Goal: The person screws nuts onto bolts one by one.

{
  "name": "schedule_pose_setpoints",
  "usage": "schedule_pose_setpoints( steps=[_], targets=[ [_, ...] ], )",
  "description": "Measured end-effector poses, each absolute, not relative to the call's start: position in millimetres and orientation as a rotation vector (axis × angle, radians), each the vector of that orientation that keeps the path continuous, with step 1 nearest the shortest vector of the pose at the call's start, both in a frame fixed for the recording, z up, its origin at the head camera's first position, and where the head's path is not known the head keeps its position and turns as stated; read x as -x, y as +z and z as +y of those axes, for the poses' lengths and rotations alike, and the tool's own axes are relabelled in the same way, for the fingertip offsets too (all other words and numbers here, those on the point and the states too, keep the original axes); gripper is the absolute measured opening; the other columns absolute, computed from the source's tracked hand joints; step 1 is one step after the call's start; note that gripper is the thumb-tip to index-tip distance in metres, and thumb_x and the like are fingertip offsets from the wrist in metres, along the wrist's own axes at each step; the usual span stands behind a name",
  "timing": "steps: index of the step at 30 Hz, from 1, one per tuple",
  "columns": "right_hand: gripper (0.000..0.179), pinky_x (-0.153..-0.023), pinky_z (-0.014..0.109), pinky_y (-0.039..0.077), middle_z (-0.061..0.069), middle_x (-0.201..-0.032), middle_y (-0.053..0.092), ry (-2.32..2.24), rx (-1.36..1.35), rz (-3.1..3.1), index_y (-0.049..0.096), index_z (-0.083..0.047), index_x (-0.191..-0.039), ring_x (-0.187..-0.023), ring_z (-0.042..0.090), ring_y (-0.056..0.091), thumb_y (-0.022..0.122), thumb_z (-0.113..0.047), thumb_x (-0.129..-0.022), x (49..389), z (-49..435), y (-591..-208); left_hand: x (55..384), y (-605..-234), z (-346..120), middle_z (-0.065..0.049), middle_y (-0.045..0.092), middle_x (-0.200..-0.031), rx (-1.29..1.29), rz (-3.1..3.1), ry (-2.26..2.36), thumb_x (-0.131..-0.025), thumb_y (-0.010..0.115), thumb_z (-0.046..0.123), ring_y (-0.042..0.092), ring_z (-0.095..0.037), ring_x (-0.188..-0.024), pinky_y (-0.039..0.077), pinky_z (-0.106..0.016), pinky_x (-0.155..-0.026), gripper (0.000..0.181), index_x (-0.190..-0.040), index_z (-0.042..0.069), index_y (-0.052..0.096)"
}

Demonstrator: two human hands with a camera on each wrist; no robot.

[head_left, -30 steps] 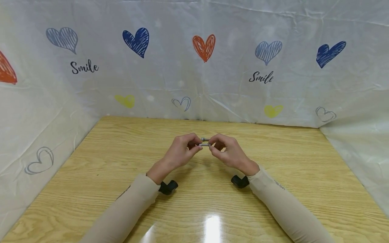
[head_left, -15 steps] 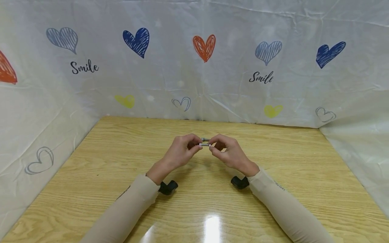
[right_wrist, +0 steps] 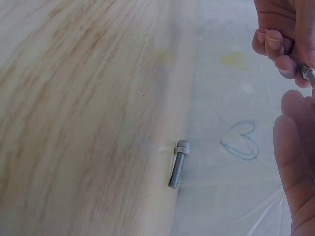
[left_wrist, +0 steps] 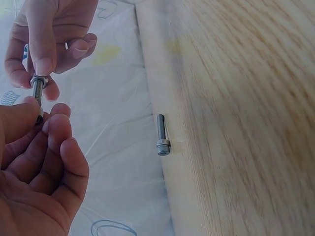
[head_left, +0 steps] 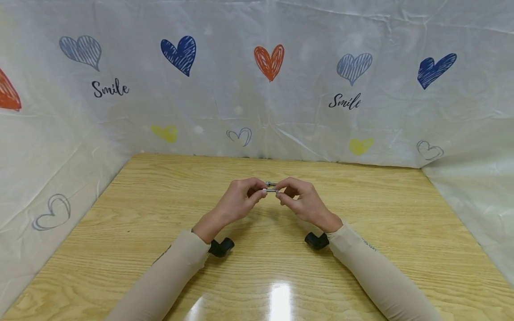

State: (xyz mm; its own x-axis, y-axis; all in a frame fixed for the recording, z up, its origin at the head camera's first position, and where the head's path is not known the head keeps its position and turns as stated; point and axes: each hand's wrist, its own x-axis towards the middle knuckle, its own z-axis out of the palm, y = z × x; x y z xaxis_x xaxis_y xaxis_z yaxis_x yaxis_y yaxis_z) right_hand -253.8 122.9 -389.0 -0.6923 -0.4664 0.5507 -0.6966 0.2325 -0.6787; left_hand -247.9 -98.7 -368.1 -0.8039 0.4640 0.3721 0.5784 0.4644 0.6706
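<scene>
A small metal bolt is held level between the two hands, above the table. Its head end is pinched by the thumb and fingers of my left hand. At the other end, the thumb and index finger of my right hand pinch a hex nut that sits on the thread. Bare thread shows between the two grips in the left wrist view. A second bolt lies on the table just beyond the hands, with a nut close under its socket head.
The wood-grain table runs back to a white cloth printed with hearts and the word Smile. Black wrist camera mounts hang below both sleeves, over the tabletop.
The right thumb and fingertips shift slightly at the nut. The left hand keeps its grip on the bolt, and the second bolt stays where it was.
</scene>
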Motion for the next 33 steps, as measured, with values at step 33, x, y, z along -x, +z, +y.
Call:
schedule_pose_setpoints(
  steps=[33],
  targets=[
    [0.018,-0.057,0.030,0.049,0.016,-0.081,0.067,1.510,-1.060,-2.341,0.057,0.004,-0.114,-0.064,0.031,0.061,0.052,-0.001,-0.097,233,116,-363,246,-369,-94,0.003,0.064,-0.080,0.999,-2.406,-1.240,-0.089,0.068,0.008,0.057,-0.006,-0.066,0.052,-0.030,-0.062,0.008,-0.095,0.009,0.064]
  ],
)
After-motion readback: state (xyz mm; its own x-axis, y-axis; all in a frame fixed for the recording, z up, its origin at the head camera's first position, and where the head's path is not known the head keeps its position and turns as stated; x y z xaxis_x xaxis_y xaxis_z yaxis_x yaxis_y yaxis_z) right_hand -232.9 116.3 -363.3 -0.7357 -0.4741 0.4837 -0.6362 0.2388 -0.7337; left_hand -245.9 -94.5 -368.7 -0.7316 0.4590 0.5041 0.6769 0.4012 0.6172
